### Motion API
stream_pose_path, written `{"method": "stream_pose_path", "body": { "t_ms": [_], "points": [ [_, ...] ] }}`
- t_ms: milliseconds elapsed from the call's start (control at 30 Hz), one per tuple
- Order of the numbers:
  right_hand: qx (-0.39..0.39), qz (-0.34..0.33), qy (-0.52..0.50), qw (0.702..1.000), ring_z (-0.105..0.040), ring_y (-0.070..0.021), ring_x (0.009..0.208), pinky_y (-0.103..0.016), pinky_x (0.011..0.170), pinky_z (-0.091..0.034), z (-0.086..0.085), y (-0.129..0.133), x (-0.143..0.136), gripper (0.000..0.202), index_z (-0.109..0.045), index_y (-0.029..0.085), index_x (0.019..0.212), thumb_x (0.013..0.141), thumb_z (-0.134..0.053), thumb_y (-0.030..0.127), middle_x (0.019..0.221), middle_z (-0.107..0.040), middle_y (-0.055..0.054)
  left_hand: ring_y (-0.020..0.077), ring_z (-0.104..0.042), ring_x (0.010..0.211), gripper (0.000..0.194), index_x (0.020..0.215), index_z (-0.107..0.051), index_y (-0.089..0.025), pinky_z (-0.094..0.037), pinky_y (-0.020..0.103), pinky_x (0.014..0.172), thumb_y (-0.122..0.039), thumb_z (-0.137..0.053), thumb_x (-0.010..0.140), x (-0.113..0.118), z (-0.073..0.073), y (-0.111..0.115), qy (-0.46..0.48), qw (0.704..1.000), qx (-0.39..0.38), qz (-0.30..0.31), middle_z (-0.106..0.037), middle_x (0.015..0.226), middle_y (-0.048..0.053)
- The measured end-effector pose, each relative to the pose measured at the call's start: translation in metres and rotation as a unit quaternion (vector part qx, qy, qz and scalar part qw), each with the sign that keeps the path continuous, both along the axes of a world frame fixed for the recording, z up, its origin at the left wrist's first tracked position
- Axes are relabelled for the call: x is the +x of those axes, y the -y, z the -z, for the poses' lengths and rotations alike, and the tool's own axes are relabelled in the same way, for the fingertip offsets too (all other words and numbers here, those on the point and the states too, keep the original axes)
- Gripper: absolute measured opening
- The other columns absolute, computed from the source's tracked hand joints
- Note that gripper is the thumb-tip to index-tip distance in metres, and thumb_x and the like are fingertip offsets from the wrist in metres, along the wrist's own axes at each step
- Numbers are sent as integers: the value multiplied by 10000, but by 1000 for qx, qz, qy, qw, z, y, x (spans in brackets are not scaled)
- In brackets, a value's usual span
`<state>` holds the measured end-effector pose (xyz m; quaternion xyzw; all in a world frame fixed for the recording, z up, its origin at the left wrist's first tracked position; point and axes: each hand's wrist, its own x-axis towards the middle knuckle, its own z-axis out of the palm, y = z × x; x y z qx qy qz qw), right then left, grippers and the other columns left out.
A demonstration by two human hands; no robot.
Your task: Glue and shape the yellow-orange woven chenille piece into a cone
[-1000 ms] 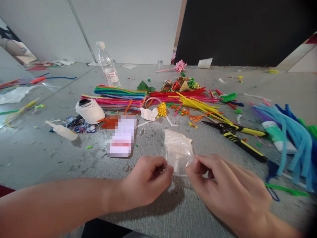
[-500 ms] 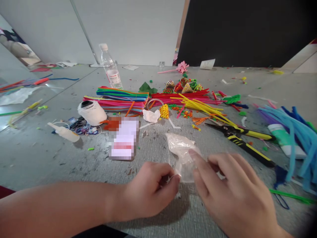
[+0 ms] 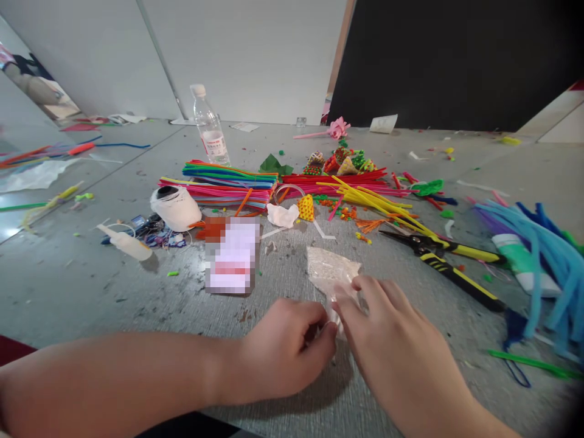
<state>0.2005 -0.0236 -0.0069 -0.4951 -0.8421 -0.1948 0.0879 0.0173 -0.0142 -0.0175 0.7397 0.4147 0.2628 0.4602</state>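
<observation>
A small clear plastic bag [image 3: 332, 267] of tiny pale pieces lies on the grey table in front of me. My left hand [image 3: 296, 340] is closed in a pinch at the bag's near edge, thumb against the curled index finger. From the right, my right hand [image 3: 392, 334] reaches over the bag. Its index finger touches the thin plastic near the left fingertips, while the other fingers stand apart from it, bent over the bag's right side. Its thumb is hidden, and the fingertips are slightly blurred.
Beyond the bag lie bundled pipe cleaners [image 3: 232, 182], a yellow beaded piece [image 3: 306, 207] and a blurred-out phone-like slab [image 3: 235, 255]. Black-and-yellow pliers [image 3: 460, 274] rest at right. A water bottle [image 3: 210, 131], a glue bottle [image 3: 125, 243] and a white-wrapped roll [image 3: 177, 207] stand or lie leftward.
My right hand has moved left and closer to my left hand, over the bag's near end. The bag has shifted in shape; my left hand keeps its pinch.
</observation>
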Motion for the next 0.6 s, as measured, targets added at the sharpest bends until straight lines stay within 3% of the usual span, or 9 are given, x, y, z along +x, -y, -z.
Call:
{"method": "stream_pose_path", "body": {
  "t_ms": [133, 367, 600],
  "points": [
    [-36, 18, -7, 999, -614, -270, 802, -323, 524, -502, 1, -4, -1, 265, -712, 192, 895, 730, -620, 5, 945, -629, -126, 70, -319, 499, 296, 670, -424, -186, -214, 247, 503, -236, -532, 941, 0, -1, 0, -14, 1000, 2, 6, -415, 548, -61],
    [-43, 32, -6, 999, -606, -248, 813, -260, 455, -319, 0, -36, 9, 205, -702, 195, 856, 802, -583, 38, 987, -619, -140, 60, -357, 469, 234, 691, -472, -183, -247, 233, 479, -210, -581, 897, 0, -2, 2, 15, 1000, -14, 12, -413, 531, -66],
    [-51, 4, 6, 999, -639, -306, 921, -301, 539, -453, -5, -49, 8, 176, -736, 201, 854, 844, -615, 73, 1048, -662, -163, 64, -329, 467, 168, 828, -475, -201, -248, 230, 453, -269, -602, 914, -8, -5, 2, 79, 995, -60, 12, -395, 565, -85]
  ]
}}
